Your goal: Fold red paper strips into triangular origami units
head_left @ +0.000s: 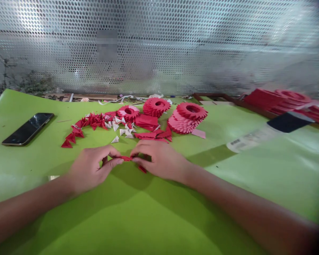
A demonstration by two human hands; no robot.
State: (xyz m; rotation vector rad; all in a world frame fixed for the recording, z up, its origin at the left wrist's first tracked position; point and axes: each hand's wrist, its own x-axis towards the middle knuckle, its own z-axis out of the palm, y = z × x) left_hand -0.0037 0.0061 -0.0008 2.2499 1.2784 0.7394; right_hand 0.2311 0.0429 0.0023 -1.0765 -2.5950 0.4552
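Note:
Between my two hands, just above the green table cover (117, 219), is a small folded red paper strip (126, 158). The thumb and fingers of my left hand (91, 166) pinch its left end. My right hand (159, 159) pinches the other end. Another small red paper piece (142, 169) shows below my right fingers. Beyond my hands lie a row of red folded paper triangles (77, 131), several white paper triangles (126, 131) and a stack of red paper slips (146, 121). Behind them stand ring-shaped red paper pieces (156, 106) and a taller pink-and-red one (186, 118).
A dark phone (28, 129) lies at the left. On the right is a clear bottle with a black cap (289, 122), lying or leaning; I cannot tell which. Red paper stacks (271, 101) sit at the back right. A perforated metal panel (159, 46) rises behind the table.

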